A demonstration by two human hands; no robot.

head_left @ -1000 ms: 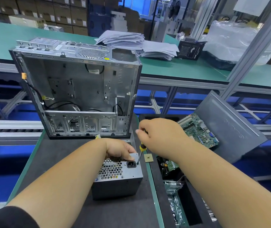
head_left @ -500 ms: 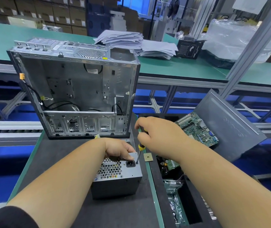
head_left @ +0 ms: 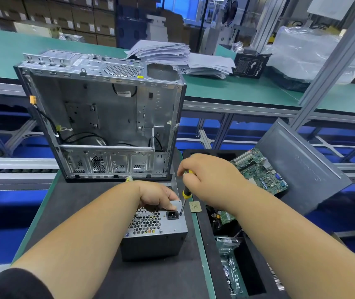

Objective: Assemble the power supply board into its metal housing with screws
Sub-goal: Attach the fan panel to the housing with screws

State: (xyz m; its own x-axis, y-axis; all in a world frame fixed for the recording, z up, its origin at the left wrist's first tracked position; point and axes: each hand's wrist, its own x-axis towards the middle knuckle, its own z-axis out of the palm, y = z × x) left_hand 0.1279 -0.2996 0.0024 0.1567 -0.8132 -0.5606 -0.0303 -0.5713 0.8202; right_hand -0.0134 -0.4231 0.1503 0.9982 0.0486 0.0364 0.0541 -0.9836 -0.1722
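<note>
While the left hand (head_left: 158, 196) steadies the power supply unit (head_left: 154, 231) by its top far edge, fingers curled over the rim and thumb pressed on the perforated face, the right hand (head_left: 206, 178) grips a yellow-and-black screwdriver (head_left: 185, 194) with its fingers wrapped round the handle. The unit sits on the dark mat (head_left: 81, 212) in front of the person, just beside the mat's right edge, with its metal housing closed around the board and the vented face with the power socket (head_left: 172, 215) turned upward. The screwdriver leans slightly, and its tip meets a small screw (head_left: 180, 213) at the face's upper right corner, right next to the socket.

The step in hand looks like driving this corner screw (whether it is fully seated cannot be told). Next, the tip should stay square in the screw head while the right hand turns, and the left hand should keep the unit from twisting on the mat. Other corners of the face probably want checking afterwards.

An open computer case (head_left: 103, 117) stands upright behind the unit, a small square chip (head_left: 194, 206) lies just right of the screwdriver, and a green circuit board (head_left: 260, 169) leans in the tray (head_left: 202, 234) on the right.
</note>
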